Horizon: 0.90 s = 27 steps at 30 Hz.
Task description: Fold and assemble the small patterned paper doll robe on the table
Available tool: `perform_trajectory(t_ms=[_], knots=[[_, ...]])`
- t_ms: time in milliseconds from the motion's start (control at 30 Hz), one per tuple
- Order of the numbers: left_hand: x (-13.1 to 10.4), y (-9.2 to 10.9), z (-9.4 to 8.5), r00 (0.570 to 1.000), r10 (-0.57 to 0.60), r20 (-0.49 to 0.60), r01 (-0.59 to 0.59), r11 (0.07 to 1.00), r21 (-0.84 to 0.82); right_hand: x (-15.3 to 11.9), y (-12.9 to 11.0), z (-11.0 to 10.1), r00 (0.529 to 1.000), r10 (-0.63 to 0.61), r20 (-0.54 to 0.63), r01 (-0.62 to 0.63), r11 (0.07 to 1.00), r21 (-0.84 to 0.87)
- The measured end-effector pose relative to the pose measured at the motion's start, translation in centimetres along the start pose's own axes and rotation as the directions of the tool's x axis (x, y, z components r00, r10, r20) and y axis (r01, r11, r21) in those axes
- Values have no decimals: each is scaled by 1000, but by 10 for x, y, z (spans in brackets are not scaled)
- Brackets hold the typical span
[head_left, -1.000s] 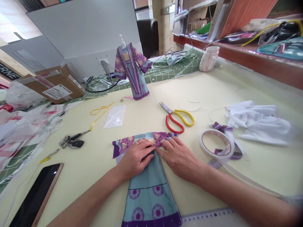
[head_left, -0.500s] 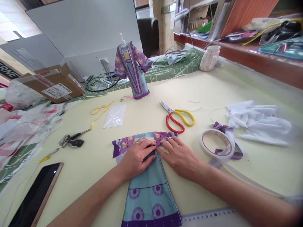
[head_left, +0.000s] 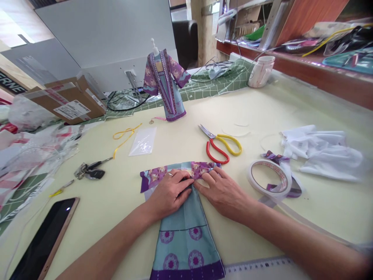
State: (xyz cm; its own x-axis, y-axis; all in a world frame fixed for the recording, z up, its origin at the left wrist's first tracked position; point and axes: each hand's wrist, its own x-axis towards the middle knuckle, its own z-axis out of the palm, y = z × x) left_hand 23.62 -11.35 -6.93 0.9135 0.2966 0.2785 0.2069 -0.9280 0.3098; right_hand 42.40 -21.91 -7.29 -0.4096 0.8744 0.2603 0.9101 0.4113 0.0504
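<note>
A small doll-size robe [head_left: 186,237] of teal cloth lies flat on the table, its upper part patterned purple and its hem dark purple. My left hand [head_left: 172,191] rests on its middle, thumb and fingers bent together on the fabric. From the other side my right hand [head_left: 219,190] pinches the same spot, the fingertips of both hands almost meeting at the waist. A dark bit of cloth shows under my left fingers; the exact grip is partly hidden. Farther back, a similar robe [head_left: 174,102] stands upright on a small white-topped form.
Scissors [head_left: 215,140] with red and yellow handles lie beyond my hands. A tape roll [head_left: 251,179] and white cloth [head_left: 329,155] are to the right. Left are a phone [head_left: 43,241], keys [head_left: 90,171], yellow ribbon [head_left: 124,134] and a clear packet [head_left: 143,142]. A ruler [head_left: 259,266] lies in front.
The whole view has shifted slightly, with things appearing a little farther right. Both hands stay at the robe's waist with hardly any movement.
</note>
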Motion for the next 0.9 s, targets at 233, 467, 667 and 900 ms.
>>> perform_trajectory(t_ms=[233, 467, 667, 900], knots=[[-1, 1, 2, 999, 43, -20, -41, 994, 105, -3, 2, -6, 999, -42, 2, 41, 998, 36], [-2, 0, 4, 998, 52, -19, -48, 990, 135, -4, -9, -9, 998, -51, 42, 48, 996, 72], [-2, 0, 2, 999, 53, 1, -52, 983, 178, -7, -11, -7, 997, -36, 62, 31, 996, 84], [-10, 2, -6, 998, 63, 3, -62, 979, 196, -6, -12, -8, 999, -22, 35, 18, 995, 98]])
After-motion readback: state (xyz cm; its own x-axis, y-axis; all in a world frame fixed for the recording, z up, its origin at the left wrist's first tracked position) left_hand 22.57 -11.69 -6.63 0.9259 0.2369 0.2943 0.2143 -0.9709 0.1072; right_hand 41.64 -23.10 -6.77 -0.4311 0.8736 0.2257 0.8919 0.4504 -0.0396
